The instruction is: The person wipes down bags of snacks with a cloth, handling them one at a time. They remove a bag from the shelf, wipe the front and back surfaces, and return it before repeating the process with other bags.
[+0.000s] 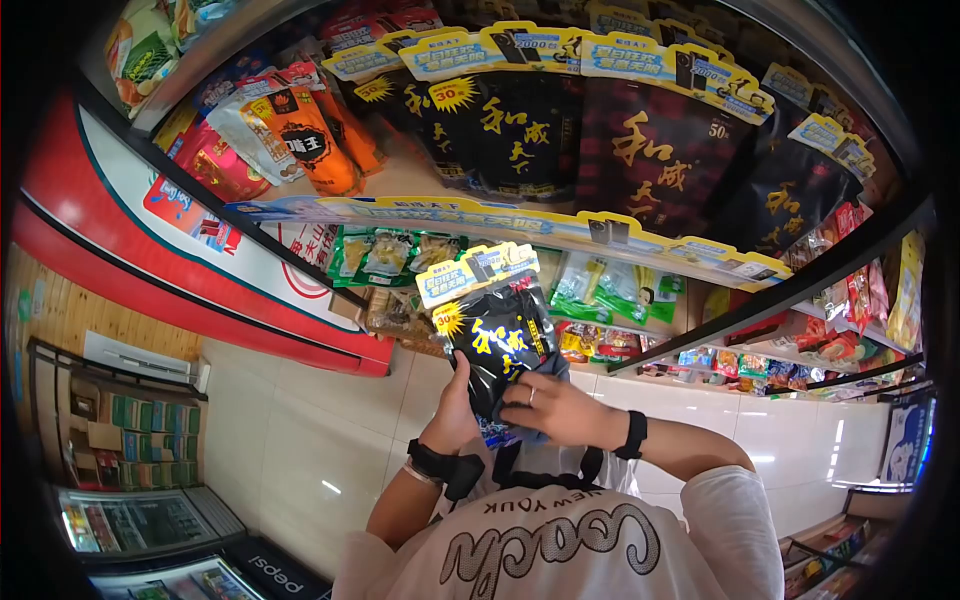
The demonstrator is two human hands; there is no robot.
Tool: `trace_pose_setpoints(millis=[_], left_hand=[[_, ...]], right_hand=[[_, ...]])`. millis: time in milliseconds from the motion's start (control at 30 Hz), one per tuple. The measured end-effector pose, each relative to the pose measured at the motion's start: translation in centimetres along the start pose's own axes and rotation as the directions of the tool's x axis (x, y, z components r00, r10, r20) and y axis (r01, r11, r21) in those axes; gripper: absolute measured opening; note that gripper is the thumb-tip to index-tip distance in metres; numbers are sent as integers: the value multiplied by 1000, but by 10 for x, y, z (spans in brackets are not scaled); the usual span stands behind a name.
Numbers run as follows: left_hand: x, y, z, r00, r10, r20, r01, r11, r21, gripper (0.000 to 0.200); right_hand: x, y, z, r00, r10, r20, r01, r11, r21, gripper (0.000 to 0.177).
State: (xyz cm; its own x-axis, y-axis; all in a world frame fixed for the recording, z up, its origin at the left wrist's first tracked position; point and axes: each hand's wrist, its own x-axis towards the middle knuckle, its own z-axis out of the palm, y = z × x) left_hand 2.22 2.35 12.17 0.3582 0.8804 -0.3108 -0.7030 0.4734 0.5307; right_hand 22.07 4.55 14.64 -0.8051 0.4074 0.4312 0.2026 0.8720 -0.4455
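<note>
A black snack packet with gold characters and a yellow-blue header card is held upright in front of my chest. My left hand grips its left edge, thumb on the front. My right hand, with a ring on one finger, lies at the packet's lower right with its fingers curled on a dark grey cloth or bag. The cloth partly covers the packet's lower front. What the right fingers pinch is partly hidden.
A shelf edge runs across above the packet, with black and dark red packets on it. Orange and white bags stand at its left. Green packs lie below. A red cabinet is at the left.
</note>
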Motion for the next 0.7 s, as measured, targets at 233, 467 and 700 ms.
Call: trace_pose_setpoints(millis=[233, 467, 700], left_hand=[[-1, 1, 8, 998, 23, -52, -21, 999, 35, 69], [5, -7, -6, 998, 42, 47, -39, 996, -75, 70], [4, -6, 5, 999, 44, 2, -44, 999, -20, 67]], right_hand=[[18, 35, -24, 915, 251, -317, -272, 962, -22, 46], [-11, 18, -7, 988, 113, -109, -113, 994, 3, 49], [2, 33, -12, 926, 260, -275, -262, 965, 29, 47]])
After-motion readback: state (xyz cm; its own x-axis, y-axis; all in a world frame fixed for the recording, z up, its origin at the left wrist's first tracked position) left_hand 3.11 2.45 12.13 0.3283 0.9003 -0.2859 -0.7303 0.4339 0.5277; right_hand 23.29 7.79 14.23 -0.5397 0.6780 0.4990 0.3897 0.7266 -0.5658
